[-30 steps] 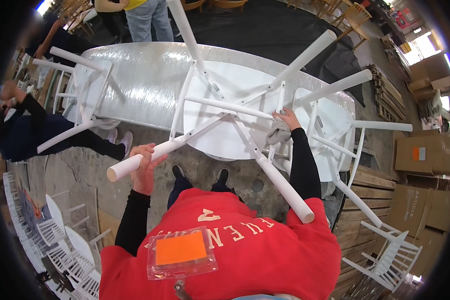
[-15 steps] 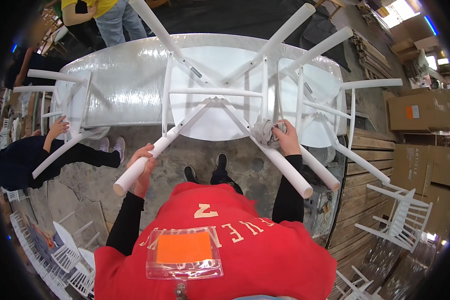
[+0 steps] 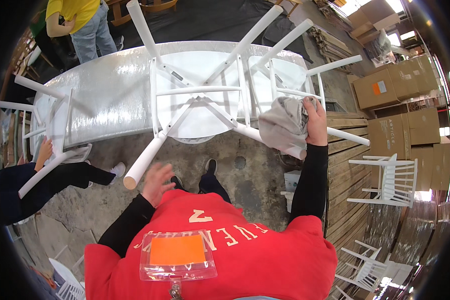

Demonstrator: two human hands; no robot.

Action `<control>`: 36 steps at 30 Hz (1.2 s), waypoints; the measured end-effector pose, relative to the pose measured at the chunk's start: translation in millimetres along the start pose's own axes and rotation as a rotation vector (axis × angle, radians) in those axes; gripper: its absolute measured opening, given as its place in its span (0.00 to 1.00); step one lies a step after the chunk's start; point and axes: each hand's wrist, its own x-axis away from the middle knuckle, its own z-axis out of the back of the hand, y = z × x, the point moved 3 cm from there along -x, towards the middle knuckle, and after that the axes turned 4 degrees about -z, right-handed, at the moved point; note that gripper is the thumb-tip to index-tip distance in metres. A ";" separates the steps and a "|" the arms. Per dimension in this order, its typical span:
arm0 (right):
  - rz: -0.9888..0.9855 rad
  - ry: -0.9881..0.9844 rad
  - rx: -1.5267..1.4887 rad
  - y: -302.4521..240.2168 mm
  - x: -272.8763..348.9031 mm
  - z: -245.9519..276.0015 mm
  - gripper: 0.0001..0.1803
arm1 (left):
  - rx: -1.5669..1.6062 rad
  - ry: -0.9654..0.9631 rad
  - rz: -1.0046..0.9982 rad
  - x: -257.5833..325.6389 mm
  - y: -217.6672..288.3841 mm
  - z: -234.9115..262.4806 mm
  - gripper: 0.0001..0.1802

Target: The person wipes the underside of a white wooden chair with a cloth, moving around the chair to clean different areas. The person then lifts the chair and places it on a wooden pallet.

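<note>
a grey rag (image 3: 285,125) is gripped in the right hand (image 3: 316,120) and pressed against a leg of the upturned white chair (image 3: 200,100), which lies seat-down at the near edge of the wrapped table (image 3: 110,95). the left hand (image 3: 157,182) is held open, fingers spread, just below another leg's free end, touching nothing, with bare concrete floor (image 3: 245,170) between table edge and feet.

A grey cloth (image 3: 284,125) is gripped by the right hand (image 3: 316,120) against an upturned white chair (image 3: 205,100) on a wrapped table (image 3: 110,95); the left hand (image 3: 157,182) is held open, blurred, near a chair leg (image 3: 145,160).
</note>
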 end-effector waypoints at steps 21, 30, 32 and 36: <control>0.606 -0.292 0.220 67.0 61.1 45.2 0.33 | -0.113 -0.324 -0.525 -59.8 21.6 -228.7 0.25; 0.848 -0.120 0.475 48.0 62.5 44.0 0.20 | -1.011 -0.471 -1.470 -88.2 -4.3 -325.0 0.43; 0.868 -0.318 0.473 41.2 59.1 37.4 0.19 | -0.919 -0.566 -1.196 -137.3 -26.2 -311.7 0.44; 0.805 -0.401 0.333 41.4 48.9 29.8 0.19 | -1.015 -0.477 -1.187 -203.3 -34.8 -281.0 0.49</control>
